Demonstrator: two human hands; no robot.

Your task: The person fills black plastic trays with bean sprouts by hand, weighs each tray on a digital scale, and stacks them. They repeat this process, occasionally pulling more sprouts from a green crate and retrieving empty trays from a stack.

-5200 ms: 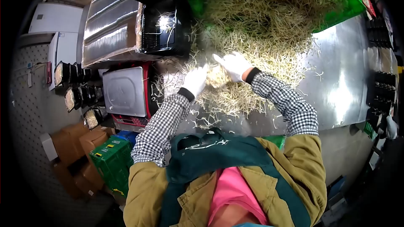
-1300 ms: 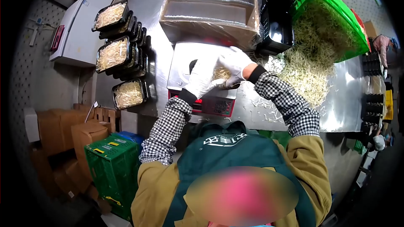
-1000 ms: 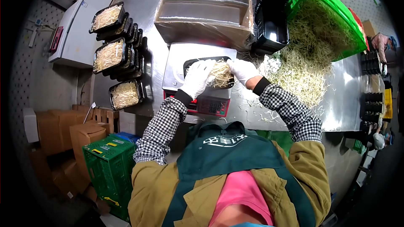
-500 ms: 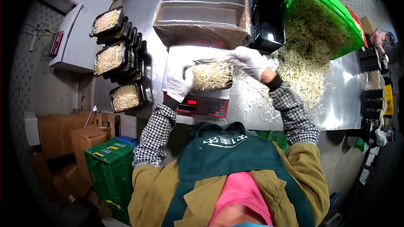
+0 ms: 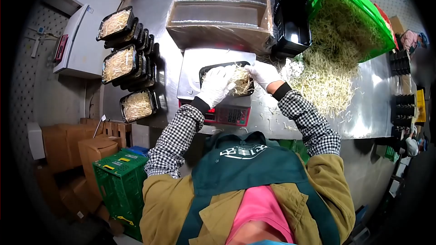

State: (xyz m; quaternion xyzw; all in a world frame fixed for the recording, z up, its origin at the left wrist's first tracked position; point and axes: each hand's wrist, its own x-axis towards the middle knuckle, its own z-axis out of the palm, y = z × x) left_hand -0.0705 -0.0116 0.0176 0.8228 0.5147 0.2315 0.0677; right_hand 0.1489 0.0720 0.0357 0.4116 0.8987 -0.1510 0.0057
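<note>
A black plastic tray (image 5: 205,70) of pale bean sprouts (image 5: 242,83) rests on the metal plate of a red scale (image 5: 232,115). My white-gloved left hand (image 5: 216,85) lies over the left half of the tray, fingers closed against the sprouts. At the right rim, my gloved right hand (image 5: 263,73) has bent fingers gripping sprouts at the edge. Both hands hide part of the tray, and my left wrist partly covers the scale's display.
Stacked trays filled with sprouts (image 5: 119,63) stand at the left. A box of clear lids (image 5: 218,36) and black empty trays (image 5: 290,31) sit behind the scale. Loose sprouts (image 5: 324,90) spill from a green crate (image 5: 383,50) onto the steel table (image 5: 370,118).
My left hand has moved from the tray's left side onto the sprouts. My right hand has come lower and closer to the tray's right edge.
</note>
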